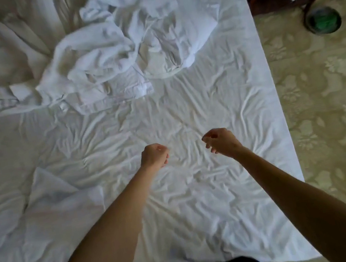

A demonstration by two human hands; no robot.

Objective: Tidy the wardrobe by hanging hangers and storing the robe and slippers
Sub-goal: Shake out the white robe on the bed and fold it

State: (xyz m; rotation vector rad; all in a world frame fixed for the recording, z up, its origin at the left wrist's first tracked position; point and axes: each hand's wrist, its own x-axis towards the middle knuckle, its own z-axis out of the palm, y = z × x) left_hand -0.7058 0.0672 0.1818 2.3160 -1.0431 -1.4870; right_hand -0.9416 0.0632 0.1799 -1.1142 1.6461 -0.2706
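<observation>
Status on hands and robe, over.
Left hand fisted, right hand loosely curled, both empty. Robe crumpled on bed ahead, not held. Only wrinkled sheet between.

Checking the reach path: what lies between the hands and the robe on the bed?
Only bare wrinkled sheet lies between the left hand, the right hand and the robe, in the head view.
</observation>
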